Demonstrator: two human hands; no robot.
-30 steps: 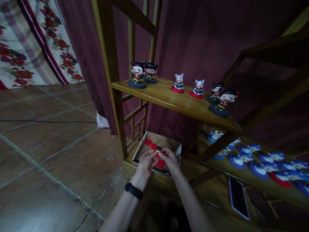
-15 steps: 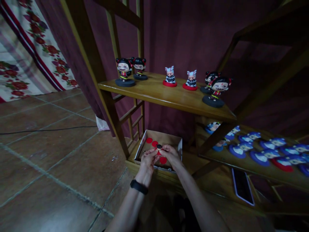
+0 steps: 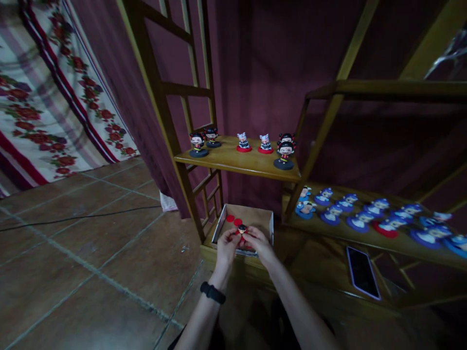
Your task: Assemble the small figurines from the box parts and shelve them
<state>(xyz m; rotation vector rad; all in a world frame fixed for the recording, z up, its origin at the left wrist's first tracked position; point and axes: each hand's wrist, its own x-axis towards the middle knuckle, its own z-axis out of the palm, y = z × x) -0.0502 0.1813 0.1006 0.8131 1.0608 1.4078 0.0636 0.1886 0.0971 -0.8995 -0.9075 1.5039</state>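
Between my two hands is a small black-haired figurine (image 3: pixel 242 229), its face turned toward me. The fingers of my left hand (image 3: pixel 227 242) pinch it from the left, and my right hand (image 3: pixel 258 241) grips it from the right. Both are held over a shallow cardboard box (image 3: pixel 270 224) on the low shelf. Inside the box lie several red discs (image 3: pixel 229 218); some are partly covered by my hands. The figurine's lower part is hidden by my fingers.
On the wooden shelf (image 3: pixel 233 164) above stand black-haired figurines (image 3: pixel 197 142) and two white-haired ones (image 3: pixel 243 141) on red bases. Rows of blue figurines (image 3: pixel 360 219) fill the right shelf. Below them lies a phone (image 3: pixel 363 272). A black cable (image 3: pixel 80 218) crosses the tiled floor.
My view has tilted up and swung a little, so the shelves appear lower and smaller. The figurine's face now shows, where before mainly its dark hair did. Both hands keep their hold.
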